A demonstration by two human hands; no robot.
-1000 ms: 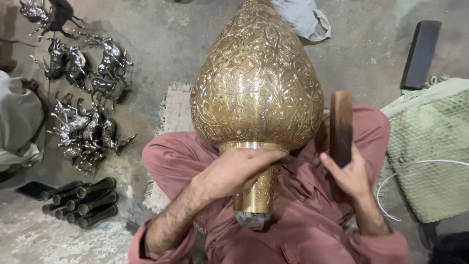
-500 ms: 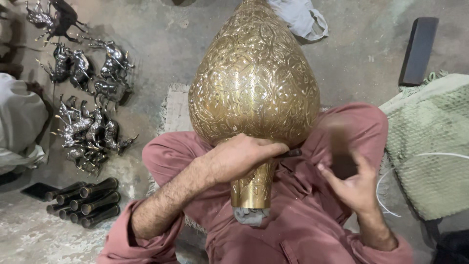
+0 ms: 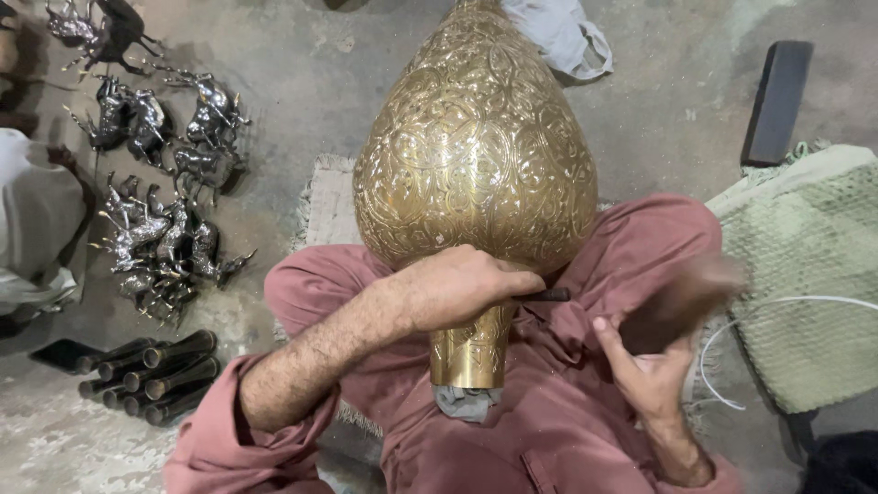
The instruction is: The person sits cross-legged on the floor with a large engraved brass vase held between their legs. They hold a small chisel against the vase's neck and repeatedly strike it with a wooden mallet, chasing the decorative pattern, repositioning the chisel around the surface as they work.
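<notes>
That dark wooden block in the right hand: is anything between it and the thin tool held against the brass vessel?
Nothing visible: only open air lies between the blurred wooden block in the right hand and the thin tool that the left hand holds at the brass vessel.

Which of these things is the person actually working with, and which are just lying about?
In use: engraved brass vessel; thin dark tool in the left hand; blurred wooden block in the right hand.
Lying about: metal horse figurines; dark tubes; green mat.

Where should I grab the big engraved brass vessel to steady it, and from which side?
Grip the brass vessel at its narrow neck, probably from the left, where the left hand already rests. The neck is slim enough to wrap; the wide, rounded, engraved body above gives no hold. The right hand, with a blurred dark block, crowds the other side.
</notes>
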